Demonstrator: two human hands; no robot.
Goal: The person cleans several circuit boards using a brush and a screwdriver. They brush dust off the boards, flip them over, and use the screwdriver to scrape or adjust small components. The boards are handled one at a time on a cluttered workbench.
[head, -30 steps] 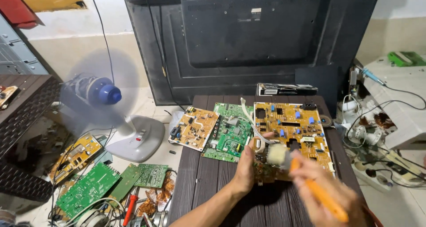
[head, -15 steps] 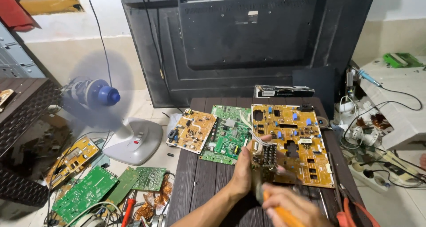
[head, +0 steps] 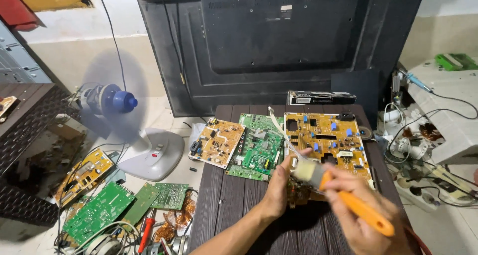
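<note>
- Head view: left hand point(head: 279, 192) grips the near left corner of a large yellow circuit board point(head: 328, 140), fingers curled round its edge, thumb on top; that corner looks tilted up off the dark slatted table point(head: 224, 205).
- Right hand point(head: 371, 212) is wrapped in a fist round the orange handle of a paintbrush point(head: 343, 197), blurred.
- Brush long axis runs from the near right up-left; pale bristles lie on the board's near edge, just beside the left thumb.
- Board stretches away from the fingers toward the table's far right corner.
- Green circuit board point(head: 259, 148) and a smaller yellow board point(head: 216, 143) lie to its left; desk fan point(head: 124, 130) on the floor, black television back point(head: 279, 41) behind.
</note>
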